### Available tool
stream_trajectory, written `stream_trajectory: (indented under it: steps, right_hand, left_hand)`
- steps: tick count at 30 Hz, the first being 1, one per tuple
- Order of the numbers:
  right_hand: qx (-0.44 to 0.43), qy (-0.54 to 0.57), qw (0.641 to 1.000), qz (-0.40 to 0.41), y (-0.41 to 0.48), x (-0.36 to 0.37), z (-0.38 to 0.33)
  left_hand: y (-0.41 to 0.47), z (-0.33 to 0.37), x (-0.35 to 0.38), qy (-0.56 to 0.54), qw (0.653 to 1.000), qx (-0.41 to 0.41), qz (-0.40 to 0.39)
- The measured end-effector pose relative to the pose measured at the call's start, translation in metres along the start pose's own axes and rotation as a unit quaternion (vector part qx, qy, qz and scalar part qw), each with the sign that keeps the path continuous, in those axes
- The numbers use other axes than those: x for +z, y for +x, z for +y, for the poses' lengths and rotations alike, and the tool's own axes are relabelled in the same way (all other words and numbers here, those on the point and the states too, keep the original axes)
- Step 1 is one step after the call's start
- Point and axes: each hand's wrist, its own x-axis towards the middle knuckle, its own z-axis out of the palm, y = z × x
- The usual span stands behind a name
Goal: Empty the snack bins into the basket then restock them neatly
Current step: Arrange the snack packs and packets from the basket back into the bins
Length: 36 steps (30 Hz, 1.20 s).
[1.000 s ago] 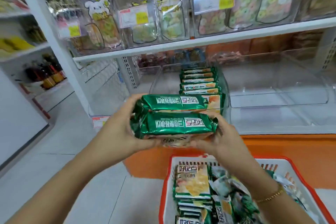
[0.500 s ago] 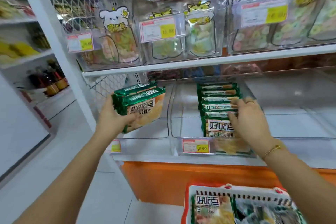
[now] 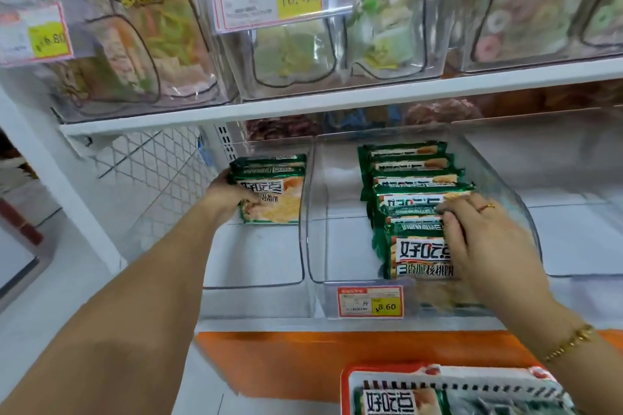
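The left hand [image 3: 225, 196] grips a small stack of green packets [image 3: 271, 190] standing inside the left clear bin [image 3: 256, 280]. In the next bin [image 3: 337, 199], the right hand [image 3: 478, 239] lies open, fingers spread on a row of packets [image 3: 409, 199]. The red basket [image 3: 347, 384] sits below, holding more.

Both forearms are bare, no sleeves. The right hand [image 3: 485, 242] wears a ring [image 3: 485, 207]; a gold chain bracelet [image 3: 569, 342] circles that wrist.

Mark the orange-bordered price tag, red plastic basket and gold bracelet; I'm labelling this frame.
Orange-bordered price tag [image 3: 370, 301]: head view, centre of label.
Red plastic basket [image 3: 345, 391]: head view, left rim.
Gold bracelet [image 3: 569, 342]: head view, chain on wrist.
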Motion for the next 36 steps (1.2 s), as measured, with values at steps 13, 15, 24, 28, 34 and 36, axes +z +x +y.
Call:
stream_trajectory:
  steps: [13,15,24,28,34,36]
  right_hand:
    - [-0.012,0.017,1.0,0.021,-0.007,-0.006,-0.002]
    - [-0.01,0.041,0.999,0.008,-0.008,-0.007,0.001]
    - [0.055,0.372,0.926,0.035,-0.059,-0.045,-0.015]
    - [0.147,0.393,0.905,-0.062,-0.13,-0.02,-0.024]
    - [0.24,0.256,0.869,-0.35,-0.22,0.051,-0.003]
    - [0.246,0.249,0.846,-0.402,-0.243,0.061,0.006]
  left_hand:
    - [-0.029,0.01,0.007,0.052,0.996,-0.076,-0.017]
    - [-0.056,0.024,0.01,0.113,0.99,-0.064,0.057]
    - [-0.26,0.033,0.052,0.234,0.911,0.34,-0.003]
    - [-0.292,-0.036,0.096,0.321,0.911,0.226,-0.128]
    - [-0.327,-0.156,0.147,0.29,0.948,-0.031,-0.125]
    - [-0.341,-0.175,0.16,0.278,0.955,-0.049,-0.091]
